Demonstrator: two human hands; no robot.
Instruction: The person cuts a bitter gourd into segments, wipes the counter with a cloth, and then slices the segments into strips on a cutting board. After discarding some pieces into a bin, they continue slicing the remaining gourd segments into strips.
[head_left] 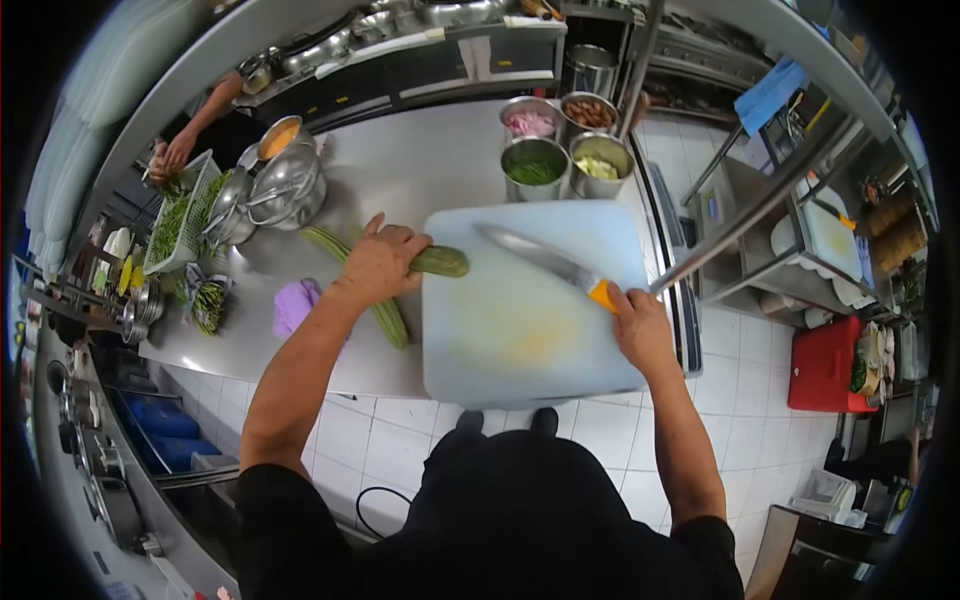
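My left hand (380, 262) is closed around a long green gourd (442, 262), whose blunt end reaches over the left edge of the white cutting board (520, 320). In my right hand (642, 328) is the orange handle of a kitchen knife (540, 256). Its broad blade lies across the upper part of the board, pointing up and left, apart from the gourd. Another long, ridged green gourd (390, 318) rests on the steel table left of the board, partly hidden by my left hand and forearm. A purple cloth or bag (294, 306) lies beside my left forearm.
Several steel pots of cut food, one with green pieces (534, 172), stand behind the board. Metal bowls (290, 185) and a white basket (190, 225) of greens sit at left, near another person's hand (180, 150). A metal post (740, 225) rises at right.
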